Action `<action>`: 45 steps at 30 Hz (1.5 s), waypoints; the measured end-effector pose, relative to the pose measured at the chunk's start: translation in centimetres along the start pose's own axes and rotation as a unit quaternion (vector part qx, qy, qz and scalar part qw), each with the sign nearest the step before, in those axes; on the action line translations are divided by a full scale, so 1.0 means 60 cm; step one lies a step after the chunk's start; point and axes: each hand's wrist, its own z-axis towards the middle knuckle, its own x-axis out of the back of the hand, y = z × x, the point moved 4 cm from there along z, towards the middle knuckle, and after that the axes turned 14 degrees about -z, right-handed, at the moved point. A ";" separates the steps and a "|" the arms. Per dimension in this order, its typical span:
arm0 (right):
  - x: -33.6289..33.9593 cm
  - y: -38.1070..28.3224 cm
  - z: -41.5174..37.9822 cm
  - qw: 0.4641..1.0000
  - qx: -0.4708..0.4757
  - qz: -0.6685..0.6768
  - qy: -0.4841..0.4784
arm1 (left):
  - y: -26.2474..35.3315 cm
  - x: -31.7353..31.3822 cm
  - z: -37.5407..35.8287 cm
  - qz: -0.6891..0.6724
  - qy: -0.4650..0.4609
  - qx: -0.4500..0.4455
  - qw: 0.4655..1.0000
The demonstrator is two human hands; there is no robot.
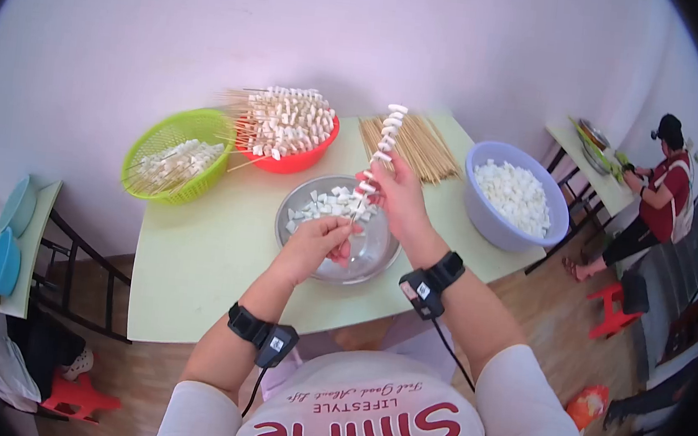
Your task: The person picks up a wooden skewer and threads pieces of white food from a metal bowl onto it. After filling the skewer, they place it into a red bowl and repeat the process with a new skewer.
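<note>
A wooden skewer [390, 129] threaded with several white chunks points up and away from me, above a steel bowl [370, 264]. Its lower end is pinched in my left hand [317, 247], fingers closed. Higher up, the fingers of my right hand [402, 196] close around the skewer at its lower chunks. Loose white chunks [317, 205] lie along the far side of the bowl. Behind my right hand, bare wooden sticks [423, 148] are spread on the pale table [191, 287].
Filled skewers are heaped in a red basin [294, 165] and a green basket [137, 166]. At right stands a lilac basin [493, 222] of white chunks. A person [670, 186] works at a side table; another sits at lower left. Red stools [606, 310] stand on the floor.
</note>
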 end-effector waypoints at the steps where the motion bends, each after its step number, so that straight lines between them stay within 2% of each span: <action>1: -0.011 -0.011 -0.005 0.999 0.030 -0.002 -0.029 | -0.002 0.006 -0.003 0.000 0.007 -0.031 0.999; 3: -0.024 -0.030 -0.024 0.995 0.054 -0.006 -0.078 | 0.012 0.008 -0.010 -0.009 0.034 -0.069 0.997; 5: -0.021 -0.032 -0.029 0.990 0.110 -0.086 -0.022 | 0.045 0.039 -0.039 0.004 0.089 -0.149 0.985; 6: -0.005 -0.010 -0.038 0.981 0.137 -0.140 0.008 | 0.044 0.057 -0.064 -0.008 0.125 -0.141 0.982; 7: 0.012 0.004 -0.029 0.963 0.191 -0.186 0.044 | 0.072 0.091 -0.081 0.047 0.172 -0.194 0.965; 9: 0.040 -0.007 -0.044 0.924 0.230 -0.287 0.103 | 0.117 0.163 -0.128 0.130 0.265 -0.263 0.919; 11: 0.073 0.012 -0.046 0.879 0.261 -0.371 0.145 | 0.184 0.214 -0.191 0.249 0.380 -0.299 0.839; 12: 0.085 0.028 -0.046 0.883 0.262 -0.367 0.134 | 0.202 0.258 -0.216 0.261 0.408 -0.331 0.810; 14: 0.108 0.063 -0.062 0.852 0.275 -0.400 0.195 | 0.243 0.304 -0.264 0.352 0.493 -0.282 0.744; 15: 0.112 0.071 -0.062 0.855 0.277 -0.395 0.190 | 0.262 0.330 -0.277 0.406 0.528 -0.250 0.703; 17: 0.124 0.078 -0.064 0.828 0.271 -0.429 0.237 | 0.309 0.343 -0.284 0.537 0.562 -0.150 0.611; 18: 0.126 0.079 -0.058 0.831 0.277 -0.421 0.235 | 0.325 0.361 -0.281 0.540 0.567 -0.153 0.603; 20: 0.133 0.080 -0.054 0.833 0.273 -0.400 0.266 | 0.339 0.402 -0.262 0.623 0.566 -0.097 0.531; 21: 0.134 0.080 -0.055 0.835 0.270 -0.399 0.265 | 0.345 0.410 -0.251 0.625 0.564 -0.094 0.531; 23: 0.135 0.084 -0.054 0.854 0.243 -0.381 0.259 | 0.353 0.420 -0.223 0.681 0.543 -0.055 0.488; 24: 0.138 0.086 -0.056 0.854 0.239 -0.383 0.260 | 0.347 0.435 -0.211 0.682 0.540 -0.054 0.491; 26: 0.140 0.087 -0.051 0.854 0.239 -0.386 0.254 | 0.329 0.484 -0.181 0.694 0.522 0.048 0.494; 27: 0.142 0.085 -0.050 0.854 0.238 -0.386 0.256 | 0.323 0.489 -0.169 0.695 0.520 0.047 0.495; 29: 0.142 0.084 -0.049 0.879 0.207 -0.346 0.254 | 0.297 0.506 -0.155 0.708 0.462 0.149 0.513; 35: 0.183 0.107 -0.030 0.922 0.136 -0.249 0.264 | 0.290 0.531 -0.161 0.684 0.464 0.152 0.542; 36: 0.192 0.107 -0.024 0.922 0.121 -0.269 0.252 | 0.287 0.563 -0.162 0.692 0.469 0.152 0.528; 37: 0.197 0.101 -0.020 0.921 0.105 -0.287 0.241 | 0.291 0.552 -0.163 0.684 0.465 0.145 0.543; 38: 0.202 0.092 -0.016 0.913 0.067 -0.345 0.208 | 0.287 0.564 -0.170 0.712 0.439 0.093 0.540; 39: 0.206 0.087 -0.010 0.903 0.031 -0.394 0.171 | 0.288 0.555 -0.169 0.718 0.424 0.098 0.543; 40: 0.217 0.087 -0.011 0.898 0.017 -0.398 0.187 | 0.286 0.574 -0.177 0.736 0.403 0.079 0.538; 42: 0.216 0.098 -0.008 0.833 0.000 -0.546 0.089 | 0.293 0.566 -0.174 0.755 0.379 0.049 0.533; 43: 0.218 0.096 -0.006 0.833 -0.003 -0.546 0.096 | 0.310 0.540 -0.176 0.748 0.419 0.061 0.511; 44: 0.210 0.100 -0.005 0.805 -0.022 -0.590 0.057 | 0.328 0.513 -0.180 0.740 0.459 0.077 0.487; 45: 0.205 0.103 -0.004 0.774 -0.041 -0.632 0.015 | 0.338 0.474 -0.171 0.742 0.455 0.076 0.487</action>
